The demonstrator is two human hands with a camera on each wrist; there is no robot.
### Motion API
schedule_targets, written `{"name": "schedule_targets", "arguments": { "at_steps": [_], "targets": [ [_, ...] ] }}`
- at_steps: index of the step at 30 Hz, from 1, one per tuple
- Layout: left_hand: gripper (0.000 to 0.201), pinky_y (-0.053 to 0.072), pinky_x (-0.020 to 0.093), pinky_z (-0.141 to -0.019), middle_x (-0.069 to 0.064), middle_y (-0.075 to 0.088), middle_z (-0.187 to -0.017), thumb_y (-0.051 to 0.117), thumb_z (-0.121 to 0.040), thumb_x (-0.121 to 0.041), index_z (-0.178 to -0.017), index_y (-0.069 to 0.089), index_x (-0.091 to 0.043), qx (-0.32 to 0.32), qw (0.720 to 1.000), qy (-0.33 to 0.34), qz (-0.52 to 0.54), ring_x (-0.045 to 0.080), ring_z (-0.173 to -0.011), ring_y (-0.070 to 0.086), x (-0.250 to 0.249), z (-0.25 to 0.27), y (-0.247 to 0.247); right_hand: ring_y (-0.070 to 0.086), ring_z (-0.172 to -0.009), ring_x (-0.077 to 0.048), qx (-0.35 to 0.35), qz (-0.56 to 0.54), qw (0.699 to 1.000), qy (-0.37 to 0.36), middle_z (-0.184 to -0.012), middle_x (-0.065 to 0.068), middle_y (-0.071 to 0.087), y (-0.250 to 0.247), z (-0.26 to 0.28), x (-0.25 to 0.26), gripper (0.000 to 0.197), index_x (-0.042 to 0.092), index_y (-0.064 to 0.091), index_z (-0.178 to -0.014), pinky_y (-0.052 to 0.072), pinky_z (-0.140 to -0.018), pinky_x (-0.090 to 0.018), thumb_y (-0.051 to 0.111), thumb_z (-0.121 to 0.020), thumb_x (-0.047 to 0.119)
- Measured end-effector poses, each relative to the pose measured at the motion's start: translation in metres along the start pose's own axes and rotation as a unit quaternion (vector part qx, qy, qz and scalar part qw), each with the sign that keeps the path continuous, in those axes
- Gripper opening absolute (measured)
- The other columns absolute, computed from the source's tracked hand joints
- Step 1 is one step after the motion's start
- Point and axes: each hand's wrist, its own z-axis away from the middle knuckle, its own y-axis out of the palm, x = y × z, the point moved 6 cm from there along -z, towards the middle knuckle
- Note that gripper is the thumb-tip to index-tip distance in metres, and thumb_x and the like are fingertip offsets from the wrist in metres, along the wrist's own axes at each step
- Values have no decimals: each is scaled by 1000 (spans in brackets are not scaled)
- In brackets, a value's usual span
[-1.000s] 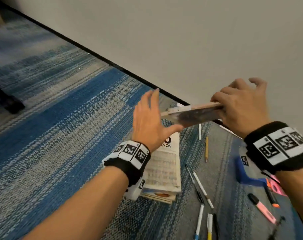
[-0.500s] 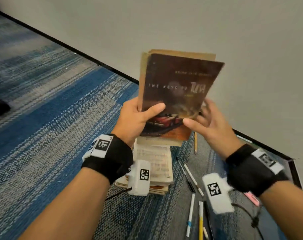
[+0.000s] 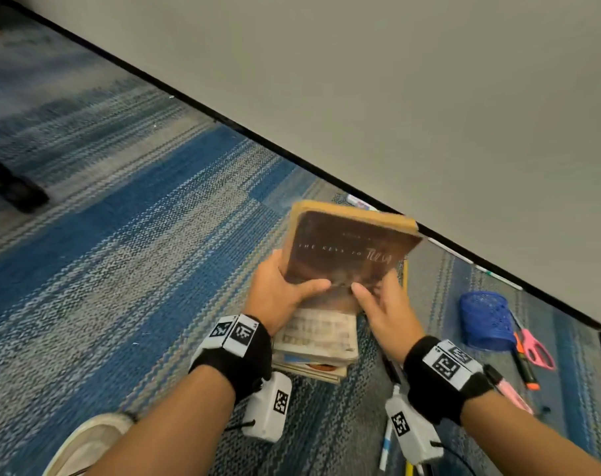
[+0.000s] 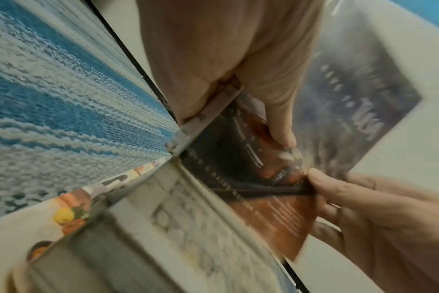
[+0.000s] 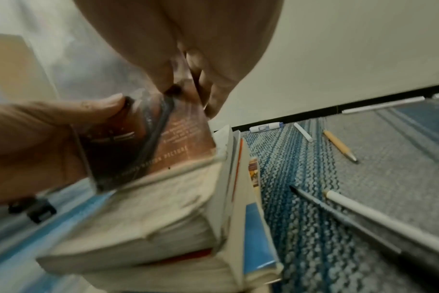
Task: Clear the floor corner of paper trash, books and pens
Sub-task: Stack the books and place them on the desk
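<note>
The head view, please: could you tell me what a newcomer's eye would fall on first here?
The brown paperback draws the eye first, gripped at its lower edge by the left hand and the right hand just above a stack of books on the blue striped carpet. To the right, by the wall, lie a blue mesh pen holder on its side and pink scissors.

Brown paperback [image 3: 343, 259] now lower, nearer book stack [image 3: 318, 341].
</note>
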Motion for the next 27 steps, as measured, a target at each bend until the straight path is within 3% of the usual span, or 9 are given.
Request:
{"name": "schedule_targets", "arguments": {
  "at_steps": [2, 4, 5, 7, 9, 15, 19, 22, 27],
  "targets": [
    [49, 58, 27, -76, 1, 75, -97, 88, -65, -14, -106, 61, -12, -29, 1000, -5, -5, 13, -88, 72, -1, -1, -4, 64, -105, -14, -8, -50, 998, 31, -115, 1, 65, -4, -2, 4, 33, 21, 42, -125, 52, -90, -38, 53, -95, 28],
    [33, 58, 29, -75, 0, 74, -94, 80, -77, -25, -102, 63, -14, -30, 999, -37, -8, 15, -85, 71, 4, 0, -5, 66, -96, -17, -8, -74, 993, 92, -110, -10, 66, -6, -1, 2, 24, 16, 46, -117, 54, -85, -34, 51, -97, 27],
    [22, 55, 30, -72, -1, 73, -88, 73, -84, -31, -95, 65, -13, -27, 998, -44, -34, 17, -80, 69, 7, 0, -7, 66, -90, -18, -1, -77, 989, 124, -109, -17, 65, -6, 1, -1, 18, 15, 47, -110, 54, -81, -34, 50, -97, 27],
    [25, 45, 26, -62, -2, 62, -67, 64, -90, -33, -74, 63, -14, -18, 990, -53, -127, 17, -65, 58, 14, 1, -11, 64, -83, -22, 22, -58, 982, 177, -108, -24, 63, -4, 3, -13, 12, 15, 47, -98, 53, -80, -41, 48, -98, 27],
    [33, 35, 16, -52, -8, 49, -54, 66, -90, -30, -61, 53, -19, -20, 973, -66, -219, 11, -53, 48, 21, 6, -16, 63, -83, -23, 45, -1, 978, 202, -102, -19, 63, 0, 5, -26, 13, 17, 46, -92, 52, -82, -45, 49, -98, 28],
    [26, 36, 27, -61, -7, 54, -68, 74, -81, -36, -89, 58, -17, -101, 928, -56, -353, 15, -66, 54, 20, 19, -25, 62, -87, -29, 54, 176, 959, 217, -92, -10, 66, 8, 10, -42, 32, 9, 53, -92, 49, -79, -40, 55, -91, 42],
    [31, 41, 26, -66, -1, 62, -79, 72, -82, -41, -99, 63, -16, -97, 911, -27, -399, 18, -76, 61, 11, 18, -25, 59, -80, -24, 50, 190, 960, 200, -82, -3, 62, 7, 6, -35, 27, 15, 52, -84, 43, -69, -35, 61, -88, 39],
    [43, 47, 33, -81, 6, 57, -102, 70, -80, -48, -109, 63, -17, -85, 883, -45, -460, 23, -93, 57, 15, 12, -29, 59, -77, -22, 48, 204, 960, 187, -81, -3, 62, 6, 3, -36, 27, 14, 54, -83, 48, -71, -38, 68, -82, 37],
    [36, 44, 28, -74, 3, 69, -98, 72, -82, -40, -106, 62, -16, -80, 894, -71, -436, 18, -87, 59, 12, 5, -30, 62, -83, -10, 47, 118, 974, 187, -95, 5, 65, 10, 0, -37, 26, 17, 59, -106, 51, -76, -28, 68, -84, 31]
  ]
}}
